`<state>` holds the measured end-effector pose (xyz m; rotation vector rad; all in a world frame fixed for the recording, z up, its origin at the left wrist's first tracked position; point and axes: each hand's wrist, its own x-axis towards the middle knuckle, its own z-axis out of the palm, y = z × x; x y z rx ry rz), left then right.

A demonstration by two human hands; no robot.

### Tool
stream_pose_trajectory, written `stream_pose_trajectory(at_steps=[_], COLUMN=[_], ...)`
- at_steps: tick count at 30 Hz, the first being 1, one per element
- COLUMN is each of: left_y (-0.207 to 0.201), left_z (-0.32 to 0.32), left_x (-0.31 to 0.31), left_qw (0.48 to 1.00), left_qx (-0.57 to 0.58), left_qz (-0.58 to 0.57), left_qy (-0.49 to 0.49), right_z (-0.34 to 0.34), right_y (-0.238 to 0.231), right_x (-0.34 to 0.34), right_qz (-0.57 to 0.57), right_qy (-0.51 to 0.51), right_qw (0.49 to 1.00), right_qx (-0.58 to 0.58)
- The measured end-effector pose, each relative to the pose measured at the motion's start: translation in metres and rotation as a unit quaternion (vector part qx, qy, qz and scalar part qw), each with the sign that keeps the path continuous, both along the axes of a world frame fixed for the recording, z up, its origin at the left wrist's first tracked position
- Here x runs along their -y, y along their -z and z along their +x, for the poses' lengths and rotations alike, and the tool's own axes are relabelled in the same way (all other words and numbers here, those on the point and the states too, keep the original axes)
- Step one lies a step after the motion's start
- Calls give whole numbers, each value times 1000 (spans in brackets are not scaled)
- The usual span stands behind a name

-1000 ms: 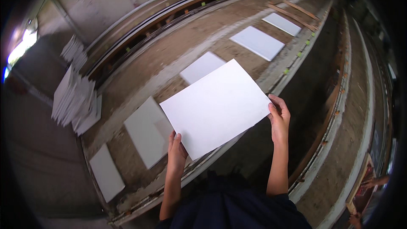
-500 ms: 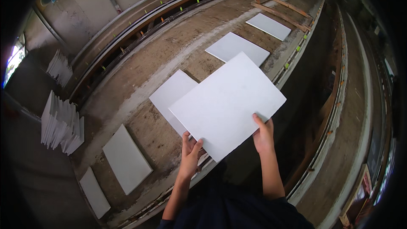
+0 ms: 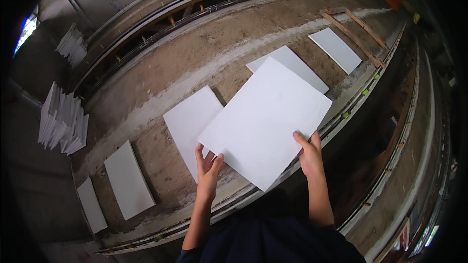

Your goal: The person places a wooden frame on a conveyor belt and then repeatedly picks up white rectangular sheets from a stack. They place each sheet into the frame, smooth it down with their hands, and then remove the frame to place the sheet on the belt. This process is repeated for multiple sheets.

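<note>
A flat white rectangular panel [image 3: 265, 124] is held up over the bench, tilted across my view. My left hand [image 3: 207, 170] grips its near-left edge, thumb on top and fingers partly hidden beneath. On the near-right edge, my right hand [image 3: 310, 156] clamps it with the thumb lying on the face. Behind the held panel, two similar panels are partly covered: one at left [image 3: 187, 117] and one farther off [image 3: 292, 63]. Both lie on the brown, dusty bench surface [image 3: 161, 102].
More white panels lie spaced along the bench: one far right [image 3: 335, 49], two near left [image 3: 129, 180]. Stacks of upright panels [image 3: 63, 119] lean at the left. A wooden frame [image 3: 353, 39] rests at the far end. A dark gap [image 3: 360, 146] separates this bench from another at right.
The held panel has turned slightly clockwise, its near corner shifting right. Both hands keep their grip. My view has swung, so the far panels appear farther right and the near-left ones farther left.
</note>
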<state>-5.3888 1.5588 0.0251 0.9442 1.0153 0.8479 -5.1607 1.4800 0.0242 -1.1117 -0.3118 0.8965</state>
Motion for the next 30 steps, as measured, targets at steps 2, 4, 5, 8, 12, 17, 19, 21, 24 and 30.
stream_pose_trajectory(at_steps=[2, 4, 5, 8, 12, 17, 19, 21, 24, 30], left_y=[-13, -18, -20, -26, -22, -21, -24, -23, -26, -6], left_z=[18, 38, 51, 108, 198, 320, 364, 402, 446, 529], left_x=[7, 14, 18, 32, 60, 74, 78, 78, 72, 46], left_qw=[999, 999, 998, 996, 995, 993, 991, 986, 981, 963], left_qx=[-25, -1, 11, 12, 23, 15, 12, 23, -27, -47], left_qz=[17, 47, 62, 90, 96, 95, 101, 113, 115, 193], left_qy=[-12, -14, -15, -19, 3, 68, 88, 117, 156, 184], right_z=[21, 50, 66, 124, 215, 330, 367, 400, 445, 522], right_y=[-8, -10, -10, -6, -7, -8, -7, -3, 9, 20], right_x=[1, 4, 6, 21, 53, 94, 105, 111, 111, 87], right_qz=[-11, -5, -2, 19, 41, 42, 37, 30, 22, -1], right_qy=[-7, -16, -20, -24, 11, 79, 104, 122, 138, 132], right_qw=[1000, 1000, 1000, 999, 999, 995, 993, 991, 990, 990], right_qx=[6, 3, 1, 33, 19, 43, 40, 36, 33, 55])
